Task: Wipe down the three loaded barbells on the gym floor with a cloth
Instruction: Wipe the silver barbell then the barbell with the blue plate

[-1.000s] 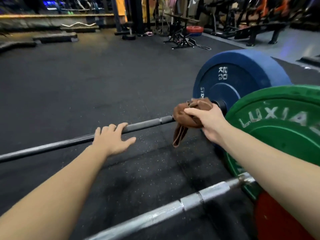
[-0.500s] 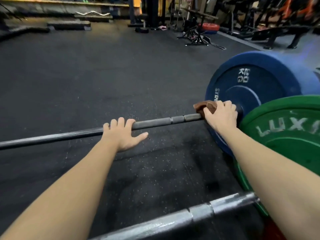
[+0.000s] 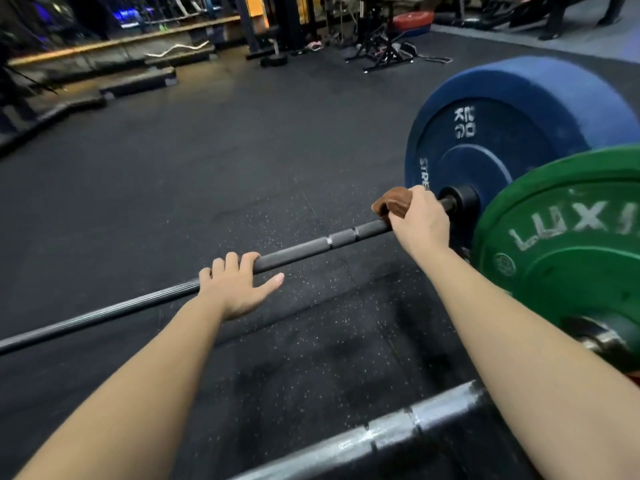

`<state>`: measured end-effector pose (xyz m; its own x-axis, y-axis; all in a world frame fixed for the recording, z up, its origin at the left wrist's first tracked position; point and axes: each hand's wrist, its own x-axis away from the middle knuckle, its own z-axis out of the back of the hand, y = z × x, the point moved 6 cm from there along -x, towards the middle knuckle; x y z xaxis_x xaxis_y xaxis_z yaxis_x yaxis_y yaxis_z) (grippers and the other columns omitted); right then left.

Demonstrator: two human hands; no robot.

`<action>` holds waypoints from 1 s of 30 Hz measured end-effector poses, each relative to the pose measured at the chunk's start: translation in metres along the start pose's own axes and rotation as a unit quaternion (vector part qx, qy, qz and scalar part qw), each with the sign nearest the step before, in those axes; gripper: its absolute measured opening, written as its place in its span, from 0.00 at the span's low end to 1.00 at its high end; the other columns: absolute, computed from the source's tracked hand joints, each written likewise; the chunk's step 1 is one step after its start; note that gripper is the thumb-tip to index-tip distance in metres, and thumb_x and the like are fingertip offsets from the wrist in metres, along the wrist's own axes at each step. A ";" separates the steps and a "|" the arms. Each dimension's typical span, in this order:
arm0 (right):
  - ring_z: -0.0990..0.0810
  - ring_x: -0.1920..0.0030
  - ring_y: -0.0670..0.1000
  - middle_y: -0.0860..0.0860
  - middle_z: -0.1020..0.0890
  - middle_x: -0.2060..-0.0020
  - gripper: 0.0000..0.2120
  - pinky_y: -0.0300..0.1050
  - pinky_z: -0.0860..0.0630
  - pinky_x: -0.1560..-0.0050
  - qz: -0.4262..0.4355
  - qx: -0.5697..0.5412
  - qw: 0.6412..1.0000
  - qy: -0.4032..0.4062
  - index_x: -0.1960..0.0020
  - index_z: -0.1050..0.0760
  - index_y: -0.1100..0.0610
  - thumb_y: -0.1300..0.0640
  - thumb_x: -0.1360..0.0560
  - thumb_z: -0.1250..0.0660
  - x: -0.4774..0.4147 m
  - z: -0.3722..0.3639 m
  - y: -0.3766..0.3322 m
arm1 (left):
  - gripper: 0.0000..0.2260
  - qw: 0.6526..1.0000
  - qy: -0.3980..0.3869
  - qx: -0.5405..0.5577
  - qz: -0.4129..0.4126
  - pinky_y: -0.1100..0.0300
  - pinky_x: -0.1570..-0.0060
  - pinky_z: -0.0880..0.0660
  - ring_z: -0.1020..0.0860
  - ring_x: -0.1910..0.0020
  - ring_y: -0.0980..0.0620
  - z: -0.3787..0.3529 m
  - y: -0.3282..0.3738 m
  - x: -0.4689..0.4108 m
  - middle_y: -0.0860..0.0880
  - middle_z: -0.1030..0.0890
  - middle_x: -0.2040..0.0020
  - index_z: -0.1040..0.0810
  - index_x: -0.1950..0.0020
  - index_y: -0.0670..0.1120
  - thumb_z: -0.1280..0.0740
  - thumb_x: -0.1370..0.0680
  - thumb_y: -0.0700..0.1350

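Note:
A dark barbell bar (image 3: pixel 311 244) lies across the black rubber floor and ends in a big blue plate (image 3: pixel 512 133) at the right. My right hand (image 3: pixel 420 225) presses a brown cloth (image 3: pixel 389 204) around this bar close to the blue plate. My left hand (image 3: pixel 239 284) rests on the same bar further left, fingers draped over it and thumb apart. Nearer to me lies a silver bar (image 3: pixel 381 433) carrying a green plate (image 3: pixel 571 258); my right forearm crosses in front of it.
Black rubber flooring (image 3: pixel 207 161) stretches out behind the bars. At the back stand low black platforms (image 3: pixel 138 83), a curl bar (image 3: pixel 176 49), rack posts (image 3: pixel 249 26), a black stand (image 3: pixel 384 51) and a red plate (image 3: pixel 414 20).
The loose cloth that hung from my right hand is now wrapped tight on the bar, and that hand has slid a little left from the plate. My left hand stays on the bar.

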<state>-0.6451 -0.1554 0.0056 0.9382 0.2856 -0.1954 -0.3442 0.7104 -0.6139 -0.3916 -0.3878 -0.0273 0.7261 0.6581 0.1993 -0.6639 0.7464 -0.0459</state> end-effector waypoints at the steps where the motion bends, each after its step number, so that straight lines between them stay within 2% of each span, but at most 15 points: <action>1: 0.21 0.43 0.61 0.56 0.22 0.43 0.18 0.54 0.24 0.46 0.000 0.007 1.000 0.011 0.39 0.27 0.56 0.49 0.25 0.29 -0.001 -0.003 -0.002 | 0.35 1.000 0.001 0.000 0.002 0.45 0.29 0.42 0.37 0.30 0.43 0.000 0.000 -0.001 0.48 0.35 0.29 0.42 0.23 0.57 0.52 0.24 0.75; 6: 0.28 0.40 0.63 0.58 0.32 0.36 0.26 0.58 0.24 0.46 0.045 0.015 0.994 0.096 0.33 0.33 0.54 0.55 0.27 0.26 -0.001 -0.013 -0.002 | 0.32 0.999 0.022 0.035 -0.010 0.47 0.29 0.43 0.36 0.32 0.45 -0.001 -0.002 -0.006 0.50 0.34 0.34 0.40 0.25 0.59 0.52 0.24 0.75; 8: 0.29 0.41 0.64 0.57 0.34 0.34 0.27 0.58 0.26 0.44 0.073 0.025 0.992 0.104 0.32 0.33 0.52 0.59 0.28 0.26 -0.008 -0.014 0.001 | 0.32 0.999 0.021 0.035 -0.015 0.47 0.29 0.42 0.36 0.33 0.46 -0.005 -0.004 -0.009 0.51 0.34 0.35 0.40 0.25 0.59 0.52 0.24 0.75; 11: 0.30 0.44 0.65 0.56 0.31 0.36 0.20 0.58 0.29 0.41 0.115 0.091 0.985 0.090 0.37 0.25 0.50 0.63 0.26 0.31 -0.033 -0.004 0.009 | 0.33 0.999 0.030 0.038 -0.017 0.47 0.29 0.42 0.35 0.34 0.46 -0.005 -0.005 -0.013 0.52 0.34 0.36 0.40 0.26 0.59 0.53 0.25 0.76; 14: 0.28 0.43 0.65 0.56 0.27 0.39 0.13 0.57 0.28 0.42 0.096 0.128 0.986 0.055 0.41 0.21 0.51 0.59 0.24 0.33 -0.048 0.002 0.021 | 0.34 0.998 0.036 0.047 -0.029 0.47 0.29 0.43 0.36 0.34 0.46 -0.007 -0.005 -0.015 0.52 0.36 0.39 0.40 0.26 0.59 0.52 0.26 0.76; 20: 0.23 0.42 0.62 0.54 0.24 0.40 0.13 0.54 0.27 0.41 0.077 0.127 0.989 0.011 0.39 0.22 0.49 0.51 0.23 0.35 -0.049 -0.002 0.014 | 0.37 0.998 0.042 0.042 -0.031 0.45 0.30 0.43 0.36 0.33 0.44 -0.006 -0.008 -0.019 0.50 0.35 0.34 0.42 0.24 0.58 0.53 0.27 0.77; 25: 0.23 0.42 0.59 0.53 0.24 0.41 0.14 0.52 0.28 0.40 0.074 0.097 0.992 0.018 0.40 0.22 0.48 0.47 0.23 0.33 -0.044 -0.003 0.014 | 0.37 0.998 0.046 0.025 -0.040 0.45 0.30 0.43 0.37 0.33 0.44 -0.005 -0.006 -0.020 0.49 0.36 0.33 0.44 0.23 0.57 0.49 0.26 0.77; 30: 0.23 0.44 0.60 0.54 0.24 0.44 0.11 0.53 0.27 0.42 0.076 0.115 0.990 0.022 0.43 0.22 0.49 0.48 0.23 0.33 -0.048 -0.008 0.008 | 0.38 0.998 0.047 0.023 -0.043 0.46 0.30 0.43 0.37 0.33 0.44 -0.004 -0.008 -0.023 0.49 0.36 0.34 0.44 0.24 0.57 0.48 0.27 0.77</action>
<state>-0.6931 -0.1685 0.0039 0.8741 0.3756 -0.3081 -0.4756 0.7907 -0.3854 -0.4016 -0.4086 -0.0357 0.7932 0.5993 0.1077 -0.6039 0.7970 0.0127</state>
